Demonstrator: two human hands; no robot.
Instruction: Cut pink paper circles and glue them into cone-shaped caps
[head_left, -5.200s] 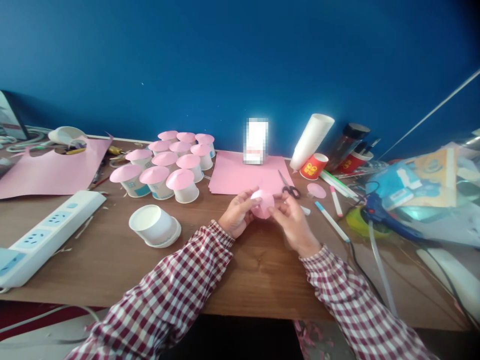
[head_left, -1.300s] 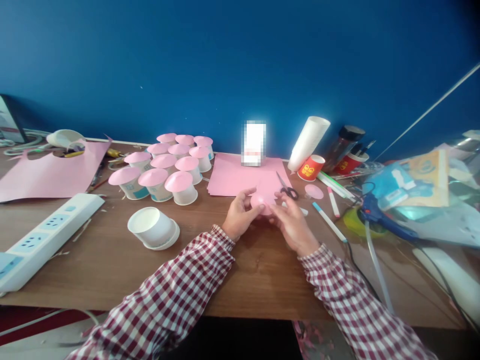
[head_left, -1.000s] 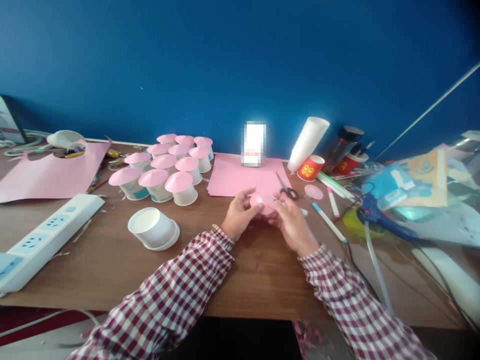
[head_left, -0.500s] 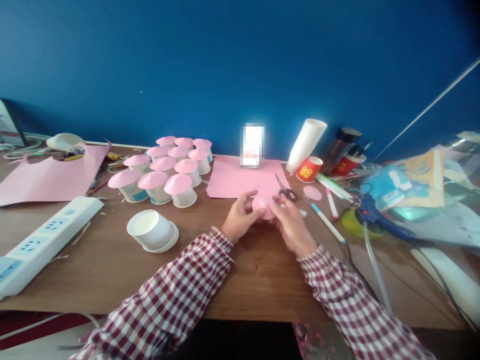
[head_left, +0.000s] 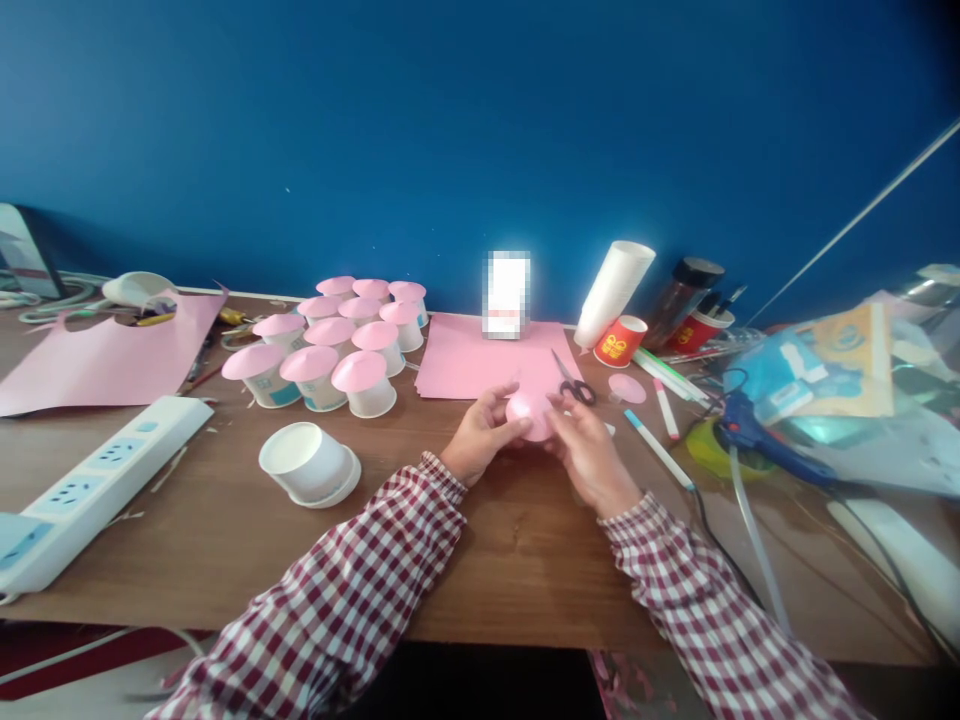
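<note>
A small round pink paper piece [head_left: 529, 414] is held between both hands above the table's middle. My left hand [head_left: 484, 432] grips its left side, thumb in front. On its right side, my right hand [head_left: 592, 452] pinches the edge with thumb and fingers. Just behind the hands lie pink paper sheets [head_left: 465, 355] and black-handled scissors [head_left: 576, 388]. Another pink disc [head_left: 627, 389] is right of the scissors. To the left stand several paper cups with pink cone tops [head_left: 360, 372]. Nearer me, white cups [head_left: 300, 462] rest without pink tops.
A white power strip [head_left: 97, 490] and cut pink paper [head_left: 127, 350] are on the left. At the right are a leaning cup stack [head_left: 616, 290], a red cup [head_left: 621, 341], markers [head_left: 660, 450], a blue glue gun [head_left: 776, 448] with cables, and plastic bags.
The view has shifted slightly, so objects on the left appear a little further right and lower. Both hands keep their hold on the pink piece, with barely any movement.
</note>
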